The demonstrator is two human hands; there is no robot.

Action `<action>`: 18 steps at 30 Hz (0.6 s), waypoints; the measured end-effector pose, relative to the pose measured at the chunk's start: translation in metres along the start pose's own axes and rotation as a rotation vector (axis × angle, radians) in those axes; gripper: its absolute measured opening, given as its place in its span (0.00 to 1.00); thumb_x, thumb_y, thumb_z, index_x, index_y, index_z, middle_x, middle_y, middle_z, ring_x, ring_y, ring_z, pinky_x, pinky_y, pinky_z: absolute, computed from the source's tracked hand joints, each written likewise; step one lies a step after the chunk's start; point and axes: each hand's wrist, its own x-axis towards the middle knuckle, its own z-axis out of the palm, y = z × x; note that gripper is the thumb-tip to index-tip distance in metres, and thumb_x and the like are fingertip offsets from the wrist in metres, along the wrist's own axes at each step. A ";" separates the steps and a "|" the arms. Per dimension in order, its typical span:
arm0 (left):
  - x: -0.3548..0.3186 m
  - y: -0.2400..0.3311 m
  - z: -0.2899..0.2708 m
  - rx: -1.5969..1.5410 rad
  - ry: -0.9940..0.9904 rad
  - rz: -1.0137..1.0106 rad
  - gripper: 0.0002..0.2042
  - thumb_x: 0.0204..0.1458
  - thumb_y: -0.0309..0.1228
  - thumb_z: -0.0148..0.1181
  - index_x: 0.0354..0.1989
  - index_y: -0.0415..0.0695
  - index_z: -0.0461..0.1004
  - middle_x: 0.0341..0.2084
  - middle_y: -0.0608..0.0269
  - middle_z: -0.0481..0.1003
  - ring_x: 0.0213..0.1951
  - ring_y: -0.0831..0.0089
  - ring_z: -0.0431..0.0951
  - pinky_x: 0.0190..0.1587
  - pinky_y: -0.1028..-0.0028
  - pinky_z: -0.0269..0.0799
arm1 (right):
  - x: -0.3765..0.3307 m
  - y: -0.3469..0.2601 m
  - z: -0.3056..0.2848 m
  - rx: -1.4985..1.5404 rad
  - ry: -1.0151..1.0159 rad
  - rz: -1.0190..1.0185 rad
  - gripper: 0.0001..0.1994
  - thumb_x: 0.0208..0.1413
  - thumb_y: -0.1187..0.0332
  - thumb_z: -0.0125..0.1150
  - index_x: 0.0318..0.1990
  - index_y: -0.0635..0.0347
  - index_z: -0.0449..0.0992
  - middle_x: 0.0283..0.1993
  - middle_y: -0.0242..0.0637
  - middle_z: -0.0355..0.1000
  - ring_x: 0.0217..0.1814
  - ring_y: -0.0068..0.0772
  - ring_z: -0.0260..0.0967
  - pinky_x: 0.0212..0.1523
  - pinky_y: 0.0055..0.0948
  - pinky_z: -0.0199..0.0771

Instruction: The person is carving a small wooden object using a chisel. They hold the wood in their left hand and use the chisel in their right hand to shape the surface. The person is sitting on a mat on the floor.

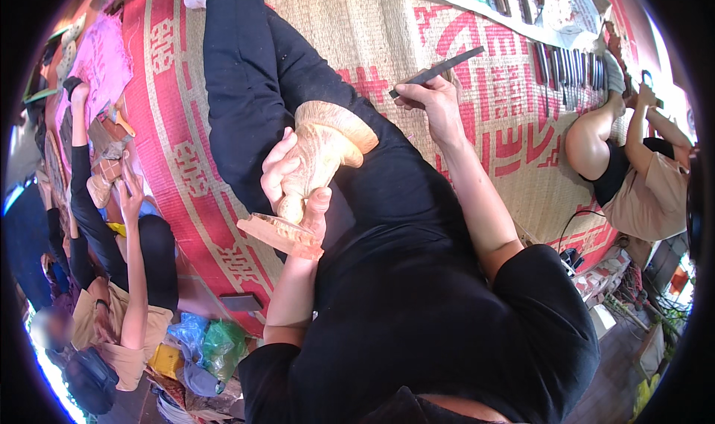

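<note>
My left hand point(282, 169) is closed around a pale carved wooden statuette point(319, 156), held over my dark-trousered lap. The statuette's wide rounded base point(339, 121) points away from me and rests close to my thigh; I cannot tell if they touch. At its near end is a flat wooden piece with a jagged edge point(279, 235), beside my left thumb. My right hand point(436, 104) pinches a dark, flat, narrow bar-shaped tool point(450, 63) between thumb and fingers, apart from the statuette. The tool slants up to the right, above the mat.
A red and straw-coloured woven mat point(514, 134) lies beneath me. At the far right, a row of slim carving tools point(570, 68) lies beside a white sheet point(555, 22) with more tools. People sit at left point(112, 297) and right point(644, 171). Plastic bags point(223, 349) lie at lower left.
</note>
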 end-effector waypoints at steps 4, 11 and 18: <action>-0.001 -0.002 -0.002 0.025 -0.020 0.000 0.26 0.54 0.44 0.61 0.52 0.42 0.59 0.56 0.44 0.62 0.61 0.49 0.61 0.64 0.53 0.54 | -0.021 -0.017 0.011 0.079 -0.043 -0.125 0.04 0.47 0.77 0.65 0.32 0.64 0.79 0.28 0.34 0.77 0.30 0.22 0.72 0.34 0.22 0.70; -0.001 0.000 -0.001 0.073 -0.069 0.019 0.25 0.57 0.46 0.56 0.55 0.43 0.57 0.57 0.45 0.60 0.62 0.49 0.60 0.64 0.55 0.55 | -0.049 -0.038 0.042 0.203 -0.227 -0.170 0.06 0.44 0.80 0.65 0.32 0.64 0.79 0.39 0.35 0.76 0.39 0.23 0.71 0.43 0.23 0.70; -0.001 0.001 -0.001 0.087 -0.079 0.035 0.23 0.58 0.44 0.57 0.54 0.43 0.59 0.57 0.45 0.61 0.62 0.50 0.60 0.64 0.55 0.55 | -0.053 -0.038 0.058 0.103 -0.262 -0.147 0.07 0.44 0.76 0.68 0.33 0.60 0.79 0.32 0.26 0.73 0.35 0.16 0.67 0.38 0.19 0.67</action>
